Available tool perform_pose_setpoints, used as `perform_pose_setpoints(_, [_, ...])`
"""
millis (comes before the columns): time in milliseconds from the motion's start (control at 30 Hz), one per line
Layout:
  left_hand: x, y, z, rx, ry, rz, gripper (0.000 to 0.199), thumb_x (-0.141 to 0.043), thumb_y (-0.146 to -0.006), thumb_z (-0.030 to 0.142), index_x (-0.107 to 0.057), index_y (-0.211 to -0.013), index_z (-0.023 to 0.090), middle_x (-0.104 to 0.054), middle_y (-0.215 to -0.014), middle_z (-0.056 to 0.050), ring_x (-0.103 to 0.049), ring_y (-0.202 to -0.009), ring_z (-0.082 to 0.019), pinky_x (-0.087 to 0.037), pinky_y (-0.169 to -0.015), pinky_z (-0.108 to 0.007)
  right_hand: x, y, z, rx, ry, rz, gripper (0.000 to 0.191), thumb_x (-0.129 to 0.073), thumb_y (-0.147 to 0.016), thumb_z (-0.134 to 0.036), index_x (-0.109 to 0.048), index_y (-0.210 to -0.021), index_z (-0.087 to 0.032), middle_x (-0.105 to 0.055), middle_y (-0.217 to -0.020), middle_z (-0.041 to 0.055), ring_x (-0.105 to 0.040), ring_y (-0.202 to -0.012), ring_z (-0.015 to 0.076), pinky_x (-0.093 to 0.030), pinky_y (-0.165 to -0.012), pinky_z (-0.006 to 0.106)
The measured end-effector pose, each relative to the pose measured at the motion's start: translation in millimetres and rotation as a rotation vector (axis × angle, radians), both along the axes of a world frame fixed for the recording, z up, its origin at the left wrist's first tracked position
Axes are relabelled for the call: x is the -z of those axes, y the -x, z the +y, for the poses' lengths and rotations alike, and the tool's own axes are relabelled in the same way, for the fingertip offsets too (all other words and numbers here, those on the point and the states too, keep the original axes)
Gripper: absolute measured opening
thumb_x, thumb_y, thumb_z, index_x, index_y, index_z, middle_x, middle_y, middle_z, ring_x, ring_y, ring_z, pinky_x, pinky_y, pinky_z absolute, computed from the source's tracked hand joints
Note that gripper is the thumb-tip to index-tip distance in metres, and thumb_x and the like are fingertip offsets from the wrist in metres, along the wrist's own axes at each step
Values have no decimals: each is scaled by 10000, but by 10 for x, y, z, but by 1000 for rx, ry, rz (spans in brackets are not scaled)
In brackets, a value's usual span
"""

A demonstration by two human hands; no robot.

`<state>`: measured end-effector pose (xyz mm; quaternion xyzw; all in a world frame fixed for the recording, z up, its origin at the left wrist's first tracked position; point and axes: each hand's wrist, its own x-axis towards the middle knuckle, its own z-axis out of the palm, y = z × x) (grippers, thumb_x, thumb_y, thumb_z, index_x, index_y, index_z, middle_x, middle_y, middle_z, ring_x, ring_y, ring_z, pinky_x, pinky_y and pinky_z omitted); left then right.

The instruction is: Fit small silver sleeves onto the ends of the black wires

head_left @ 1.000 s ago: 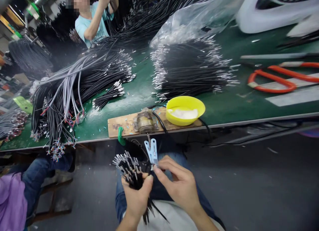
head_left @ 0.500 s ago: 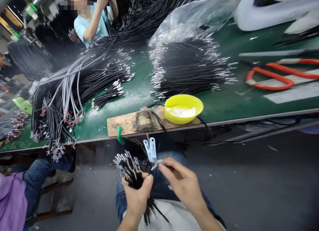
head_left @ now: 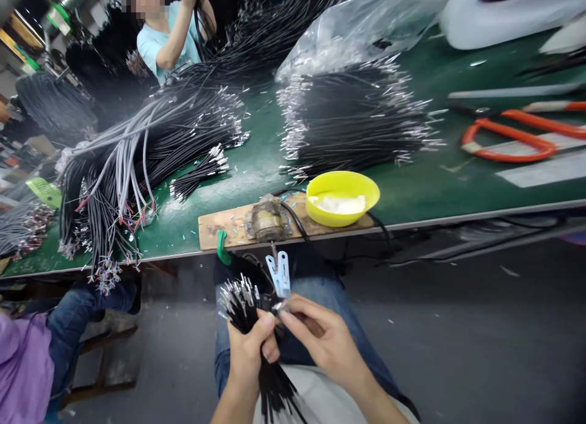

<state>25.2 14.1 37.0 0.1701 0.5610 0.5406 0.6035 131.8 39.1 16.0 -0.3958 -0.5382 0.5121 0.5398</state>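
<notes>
My left hand [head_left: 249, 351] is wrapped round a bundle of black cables [head_left: 274, 390], whose silvery ends [head_left: 240, 299] fan out above the fist. Beside its thumb, my right hand [head_left: 323, 338] pinches a small pale piece; its kind is too small to tell. The fingertips of both hands nearly meet at one cable end. Just above them, a light-blue clothes peg [head_left: 279, 274] hangs at the end of a shaft from a small motor [head_left: 267, 219]. That motor sits on a wooden board [head_left: 215, 229] at the table edge.
A yellow bowl [head_left: 341, 216] with white stuff stands on the board, near a green clamp [head_left: 223, 247]. Behind lie a stack of black cables [head_left: 352, 125], grey cables [head_left: 132, 137] and orange-handled scissors [head_left: 508, 149]. One person [head_left: 169, 39] stands across the table; another sits at left.
My right hand has moved slightly left and down, bringing the pale piece against the left thumb. The left hand has shifted a little, its cable bundle now hanging more steeply.
</notes>
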Motion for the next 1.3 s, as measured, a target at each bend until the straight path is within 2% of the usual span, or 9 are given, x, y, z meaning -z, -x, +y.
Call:
perform_pose_setpoints(233, [-81,-30,-41,-16,-91,238,333,-778,-500,384,-562,-476,132,-382,-301,75,-272,-246,-18,-230,-270,-160,21,-43,35,67,-38,-86,272,-586,-777,-365,-618,-576,-185,-582,-531,24,-535,-493,147,-446,-470,223])
perform_pose_setpoints(367, [-158,-83,-99,-209,-104,466,187,-782,-471,250,-629,-514,151,-605,-511,8,-547,-439,-109,-474,-461,-227,3,-73,60,160,12,-109,283,-556,-794,-369,-615,-586,-186,-591,-541,23,-553,-497,146,-447,-465,214])
perform_pose_setpoints(467, [-150,-118,-136,-266,-103,560,161,-766,-474,197,-624,-545,170,-649,-557,-4,-618,-529,-164,-527,-559,-277,-52,-72,65,95,-36,-123,259,-557,-796,-359,-614,-610,-188,-607,-574,25,-567,-524,150,-463,-496,219])
perform_pose_setpoints(633, [-98,-149,-146,-257,-70,564,175,-760,-491,175,-632,-611,169,-652,-554,-10,-616,-520,-175,-523,-540,-285,-166,-54,54,39,-133,-208,308,-497,-838,-273,-523,-540,-197,-536,-521,12,-514,-488,140,-431,-473,238])
perform_pose_setpoints(767, [-101,-142,-114,-209,-114,540,170,-760,-512,247,-615,-542,161,-589,-474,12,-540,-440,-132,-481,-475,-256,-190,-12,7,185,-245,-258,277,-496,-818,-184,-479,-543,-209,-479,-500,-5,-459,-474,136,-400,-460,254])
perform_pose_setpoints(867, [-78,-123,-98,-107,-87,426,300,-740,-556,368,-560,-464,146,-420,-327,63,-349,-294,-58,-319,-314,-196,-174,32,-29,301,-321,-248,241,-529,-778,-117,-493,-559,-209,-489,-496,-13,-453,-478,135,-408,-500,273])
perform_pose_setpoints(933, [-50,-107,-94,-89,-57,339,361,-738,-558,423,-526,-466,146,-361,-305,82,-280,-271,-34,-242,-286,-176,-153,50,-35,302,-304,-210,238,-539,-770,-108,-509,-554,-205,-506,-495,-13,-466,-477,135,-415,-510,275])
perform_pose_setpoints(1100, [-5,-44,-75,-5,-63,142,411,-747,-543,471,-497,-506,147,-295,-282,111,-226,-246,-5,-210,-280,-151,-77,28,-9,272,-140,-127,190,-542,-797,-188,-587,-613,-195,-576,-558,8,-531,-508,144,-439,-499,250])
perform_pose_setpoints(1300, [2,2,-47,63,-68,114,409,-755,-539,466,-514,-500,137,-310,-263,97,-230,-222,-5,-183,-257,-147,-1,-8,-13,157,-63,-96,145,-560,-800,-301,-647,-791,-185,-596,-636,33,-571,-579,165,-474,-520,248])
